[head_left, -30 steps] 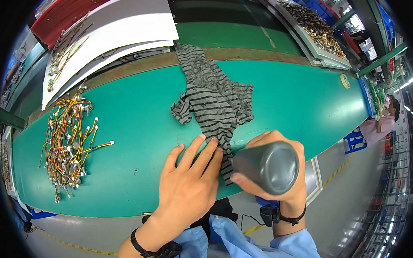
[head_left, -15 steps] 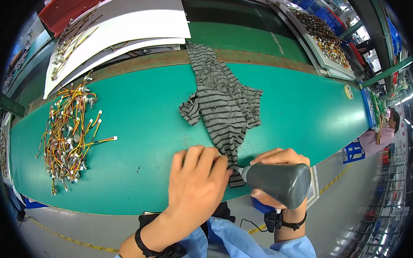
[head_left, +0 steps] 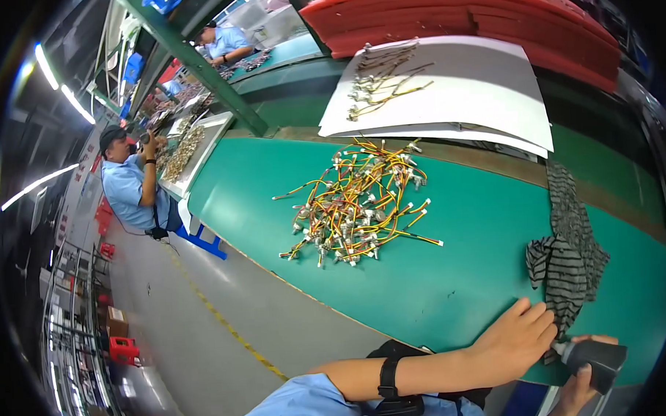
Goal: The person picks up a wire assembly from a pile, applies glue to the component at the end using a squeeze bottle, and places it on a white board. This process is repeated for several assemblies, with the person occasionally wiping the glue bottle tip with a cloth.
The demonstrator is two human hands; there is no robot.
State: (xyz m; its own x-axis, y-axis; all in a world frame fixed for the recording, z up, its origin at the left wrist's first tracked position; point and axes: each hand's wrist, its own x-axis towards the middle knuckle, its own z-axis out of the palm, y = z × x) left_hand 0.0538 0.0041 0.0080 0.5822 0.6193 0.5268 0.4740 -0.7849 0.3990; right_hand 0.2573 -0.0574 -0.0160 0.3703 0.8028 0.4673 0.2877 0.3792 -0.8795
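A grey cloth with dark stripes (head_left: 567,267) lies crumpled on the green tabletop toward the right. At its near end my left hand (head_left: 516,336) is closed, its fingertips against the fabric and partly hidden. My right hand (head_left: 580,391) is wrapped round a dark grey squeeze bottle (head_left: 599,361), which is tipped so that its pale nozzle points at the cloth beside my left fingers. Left of the cloth lies a tangled pile of wire harnesses (head_left: 359,211), with yellow, red and black wires, white connectors and small metal parts.
White sheets (head_left: 482,78) carrying more wired parts (head_left: 387,78) stand behind the green table (head_left: 465,211). Behind them are stacked red sheets (head_left: 451,13). A green post (head_left: 203,73) rises at the far left. A co-worker (head_left: 130,178) sits beyond the table's left end, near a tray of parts (head_left: 184,153).
My view has swung to the left, so the cloth and both hands now appear farther right. A co-worker has come into view. Both hands keep their places at the cloth and bottle.
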